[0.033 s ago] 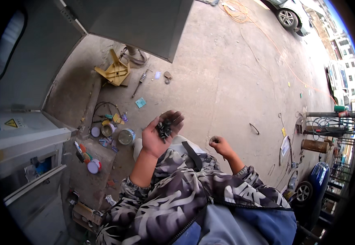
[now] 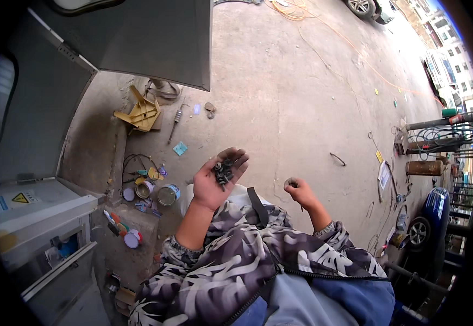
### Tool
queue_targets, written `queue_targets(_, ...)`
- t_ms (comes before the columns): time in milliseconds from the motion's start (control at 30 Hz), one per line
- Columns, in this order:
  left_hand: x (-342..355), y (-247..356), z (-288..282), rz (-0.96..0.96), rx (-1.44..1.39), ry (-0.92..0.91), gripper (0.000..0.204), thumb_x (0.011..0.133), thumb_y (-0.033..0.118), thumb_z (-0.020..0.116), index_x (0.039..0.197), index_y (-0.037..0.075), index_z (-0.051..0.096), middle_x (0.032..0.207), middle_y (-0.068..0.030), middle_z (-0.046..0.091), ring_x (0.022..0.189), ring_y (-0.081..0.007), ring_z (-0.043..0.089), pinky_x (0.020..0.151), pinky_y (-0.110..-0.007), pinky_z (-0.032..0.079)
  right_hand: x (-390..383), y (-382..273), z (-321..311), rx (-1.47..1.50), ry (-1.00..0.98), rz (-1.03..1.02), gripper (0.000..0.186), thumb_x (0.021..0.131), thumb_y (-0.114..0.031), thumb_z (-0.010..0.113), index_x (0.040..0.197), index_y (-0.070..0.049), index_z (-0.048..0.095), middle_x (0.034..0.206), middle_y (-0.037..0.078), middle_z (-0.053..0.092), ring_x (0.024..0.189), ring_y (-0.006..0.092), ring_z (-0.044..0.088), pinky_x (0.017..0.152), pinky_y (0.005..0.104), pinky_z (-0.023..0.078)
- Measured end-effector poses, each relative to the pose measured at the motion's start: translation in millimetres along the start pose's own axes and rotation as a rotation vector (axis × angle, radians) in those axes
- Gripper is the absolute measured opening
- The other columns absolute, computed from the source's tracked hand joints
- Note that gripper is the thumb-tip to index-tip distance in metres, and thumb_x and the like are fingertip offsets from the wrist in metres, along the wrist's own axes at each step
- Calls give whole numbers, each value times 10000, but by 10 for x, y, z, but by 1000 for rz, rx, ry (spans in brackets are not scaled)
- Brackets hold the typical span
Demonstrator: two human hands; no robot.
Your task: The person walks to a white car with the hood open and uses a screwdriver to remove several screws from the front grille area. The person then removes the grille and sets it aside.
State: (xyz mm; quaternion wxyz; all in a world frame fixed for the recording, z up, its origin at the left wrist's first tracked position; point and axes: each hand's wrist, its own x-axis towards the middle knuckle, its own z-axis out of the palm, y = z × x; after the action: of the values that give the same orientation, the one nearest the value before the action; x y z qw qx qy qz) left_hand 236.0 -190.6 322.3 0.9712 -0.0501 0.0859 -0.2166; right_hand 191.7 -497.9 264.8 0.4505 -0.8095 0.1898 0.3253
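Note:
My left hand point(image 2: 210, 187) is turned palm up in front of me, cupped under a small heap of dark bolts point(image 2: 223, 173). The heap rests on the palm and at the base of the fingers. To its right and a little lower is my right hand point(image 2: 300, 190), apart from the left, with its fingers curled in. Something dark shows at those curled fingers, too small to make out. Both forearms come out of camouflage sleeves above my lap.
Open cans point(image 2: 168, 195) and a white-lidded tub point(image 2: 133, 238) stand at left, beside a grey cabinet point(image 2: 57, 212). Beyond them lie a yellow plastic stool point(image 2: 143, 115) and a metal tool point(image 2: 176, 122). An orange cable point(image 2: 350, 46) crosses the concrete floor. A blue car point(image 2: 436, 214) is at right.
The view has shifted, so the stool and cabinet door sit further left and more of the blue car shows. The bolts stay in my left palm; my right hand appears slightly further right.

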Motion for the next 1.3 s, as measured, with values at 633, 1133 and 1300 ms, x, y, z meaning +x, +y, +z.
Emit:
queue_targets(633, 3630, -1771, 623, -527, 425, 158, 418, 921, 179, 329, 1198, -87, 496, 1251, -240, 516, 1230, -339, 452, 1059, -435, 354, 673, -1532, -2496, 135, 391, -556, 222, 780, -132, 674, 993, -83, 636, 716, 111, 623, 575, 222, 594, 555, 308, 458)
queue_targets(1133, 6675, -4067, 822, -1065, 336, 96, 408, 937, 199, 353, 1216, -67, 486, 1326, -188, 464, 1212, -300, 443, 1019, -405, 360, 1637, -632, -5360, 801, 742, -491, 222, 821, -70, 553, 1031, -19, 501, 727, 76, 619, 703, 122, 594, 682, 258, 455)
queue_targets(1300, 7690, -4864, 1057, -937, 386, 97, 400, 934, 188, 359, 1215, -68, 484, 1331, -195, 460, 1229, -313, 431, 1033, -428, 347, 2026, -488, -6762, 779, 613, -516, 174, 819, -65, 579, 973, -28, 507, 708, 34, 584, 667, 77, 539, 631, 245, 429)
